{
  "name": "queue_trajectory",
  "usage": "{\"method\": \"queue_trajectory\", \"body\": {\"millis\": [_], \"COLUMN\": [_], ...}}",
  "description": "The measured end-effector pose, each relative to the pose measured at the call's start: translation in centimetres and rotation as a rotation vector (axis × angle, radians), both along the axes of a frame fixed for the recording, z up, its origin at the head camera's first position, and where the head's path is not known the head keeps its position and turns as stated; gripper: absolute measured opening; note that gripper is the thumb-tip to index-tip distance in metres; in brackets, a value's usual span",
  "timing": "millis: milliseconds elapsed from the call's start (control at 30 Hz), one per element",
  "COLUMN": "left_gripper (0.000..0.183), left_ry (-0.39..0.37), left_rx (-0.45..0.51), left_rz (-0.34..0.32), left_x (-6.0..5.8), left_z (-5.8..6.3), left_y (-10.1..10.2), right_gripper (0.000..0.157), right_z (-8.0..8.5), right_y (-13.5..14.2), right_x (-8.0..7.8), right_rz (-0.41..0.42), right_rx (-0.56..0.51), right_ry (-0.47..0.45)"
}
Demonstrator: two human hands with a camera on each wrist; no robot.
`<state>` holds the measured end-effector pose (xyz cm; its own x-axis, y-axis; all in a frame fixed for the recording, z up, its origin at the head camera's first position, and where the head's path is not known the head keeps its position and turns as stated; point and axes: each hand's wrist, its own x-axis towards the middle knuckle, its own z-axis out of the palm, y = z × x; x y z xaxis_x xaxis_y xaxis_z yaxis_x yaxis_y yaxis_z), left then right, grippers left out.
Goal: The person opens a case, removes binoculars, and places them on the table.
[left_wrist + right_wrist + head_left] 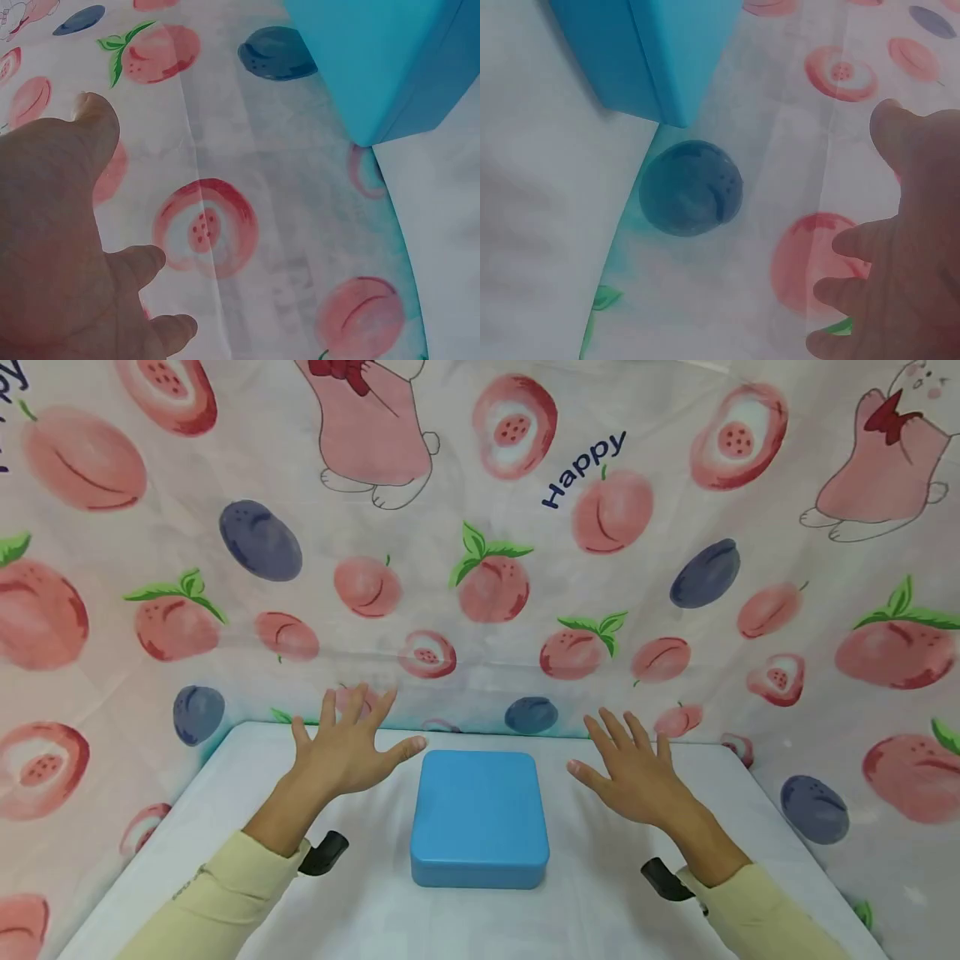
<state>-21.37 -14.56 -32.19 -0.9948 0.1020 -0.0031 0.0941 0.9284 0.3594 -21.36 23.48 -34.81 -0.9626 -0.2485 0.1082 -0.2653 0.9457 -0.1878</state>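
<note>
A blue box with rounded corners and a flat top sits on the white table between the two hands. Left of it, my left hand is held with its fingers spread, touching nothing. My right hand is on the other side, fingers also spread and apart from the box. In the left wrist view, the blue box is at the upper right, away from the left hand. The right wrist view has the box at the upper left, with the right hand at the right edge.
The white table runs back to a curtain printed with peaches, blue fruits and bears, which rises behind it and along both sides. Black straps or mounts stick out at both wrists by the pale yellow sleeves.
</note>
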Motion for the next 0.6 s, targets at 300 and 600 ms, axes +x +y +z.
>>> {"method": "queue_trajectory", "body": {"millis": [300, 600], "left_gripper": [0.098, 0.101], "left_ry": [-0.005, -0.020], "left_rx": [-0.025, -0.022], "left_rz": [0.007, 0.022], "left_x": [0.2, 0.7], "left_z": [-0.8, -1.9], "left_y": [-0.3, -0.3], "right_gripper": [0.083, 0.084], "right_z": [-1.1, -2.0], "right_y": [-0.3, -0.4], "right_x": [0.5, 0.8], "right_rz": [0.004, 0.008], "right_rx": [0.011, 0.000], "right_ry": [0.022, 0.012]}}
